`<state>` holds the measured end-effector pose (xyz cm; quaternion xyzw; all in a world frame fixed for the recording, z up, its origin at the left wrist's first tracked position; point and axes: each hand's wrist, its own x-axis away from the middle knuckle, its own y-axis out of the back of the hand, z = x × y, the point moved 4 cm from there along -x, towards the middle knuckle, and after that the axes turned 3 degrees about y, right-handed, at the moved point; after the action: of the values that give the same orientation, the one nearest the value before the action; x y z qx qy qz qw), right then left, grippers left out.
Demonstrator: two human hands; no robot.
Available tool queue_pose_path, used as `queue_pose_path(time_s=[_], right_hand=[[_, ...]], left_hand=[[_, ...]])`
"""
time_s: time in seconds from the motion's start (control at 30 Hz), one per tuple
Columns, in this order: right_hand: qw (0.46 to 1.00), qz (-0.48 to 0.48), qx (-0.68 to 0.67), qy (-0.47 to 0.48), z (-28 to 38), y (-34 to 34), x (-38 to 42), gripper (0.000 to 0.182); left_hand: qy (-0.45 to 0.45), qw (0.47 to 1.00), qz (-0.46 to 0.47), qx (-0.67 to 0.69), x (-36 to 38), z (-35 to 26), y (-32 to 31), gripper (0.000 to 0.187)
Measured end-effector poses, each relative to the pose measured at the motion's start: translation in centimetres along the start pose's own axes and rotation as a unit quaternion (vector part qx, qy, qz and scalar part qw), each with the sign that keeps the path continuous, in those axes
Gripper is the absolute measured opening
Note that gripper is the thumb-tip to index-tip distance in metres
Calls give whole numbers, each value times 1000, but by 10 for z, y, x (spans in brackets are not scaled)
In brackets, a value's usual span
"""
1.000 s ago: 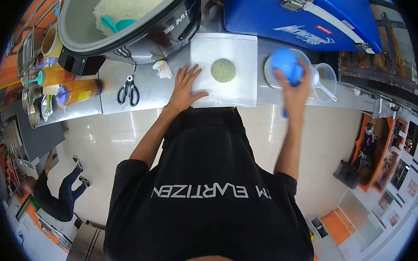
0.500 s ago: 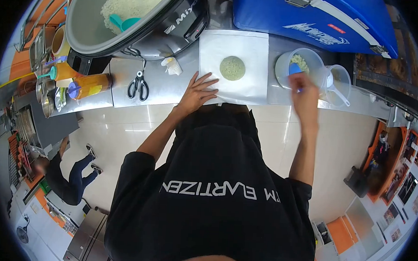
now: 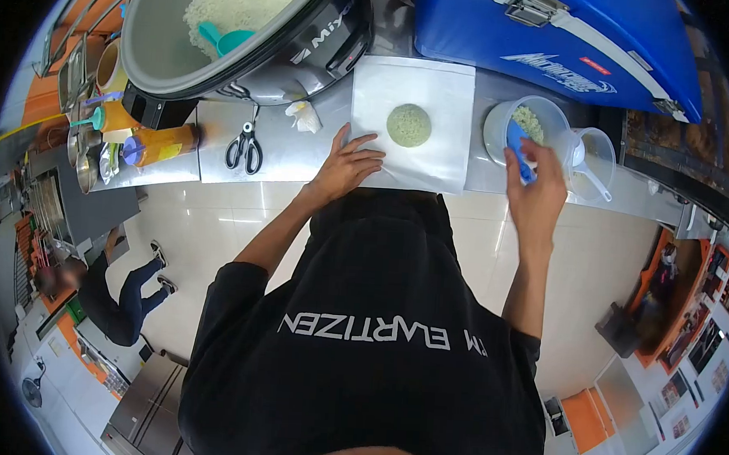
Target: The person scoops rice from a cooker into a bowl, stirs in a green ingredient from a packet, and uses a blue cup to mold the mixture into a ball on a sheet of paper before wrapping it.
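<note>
My left hand [image 3: 347, 169] lies with fingers spread on the lower left edge of a square white sheet of paper [image 3: 446, 162]. On that sheet sits a flat, round, pale green grainy disc [image 3: 408, 126]. My right hand [image 3: 540, 183] grips a blue scoop [image 3: 516, 136], whose far end is inside a translucent round tub [image 3: 494, 129]. Pale green crumbly food [image 3: 529, 121] shows in the tub beside the scoop. Just right of it stands a clear jug [image 3: 606, 154] with a white spoon [image 3: 591, 178] lying across it.
A big cooker [image 3: 320, 52] of white rice [image 3: 236, 2] with a teal scoop [image 3: 226, 41] stands at upper left. A blue cooler box [image 3: 506, 37] fills the upper right. Scissors [image 3: 244, 151], crumpled paper [image 3: 304, 117] and sauce bottles [image 3: 163, 144] lie left. Another person [image 3: 113, 301] is at far left.
My right hand has turned and shifted slightly right and down, and more of the blue scoop shows. My left hand stays on the paper. The whole view has shifted slightly.
</note>
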<state>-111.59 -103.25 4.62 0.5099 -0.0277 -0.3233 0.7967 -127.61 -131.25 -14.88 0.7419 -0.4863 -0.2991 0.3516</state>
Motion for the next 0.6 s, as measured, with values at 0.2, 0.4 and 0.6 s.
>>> queue_pose_path(time_s=[0.2, 0.4, 0.6], right_hand=[[956, 224, -158, 108, 38, -42, 30, 49], [964, 228, -120, 65, -67, -151, 68, 41], [913, 195, -309, -182, -90, -166, 60, 30]], left_hand=[[47, 998, 36, 29, -11, 1, 9, 17], [67, 987, 93, 116, -25, 12, 29, 26], [171, 961, 11, 217, -6, 19, 36, 40]])
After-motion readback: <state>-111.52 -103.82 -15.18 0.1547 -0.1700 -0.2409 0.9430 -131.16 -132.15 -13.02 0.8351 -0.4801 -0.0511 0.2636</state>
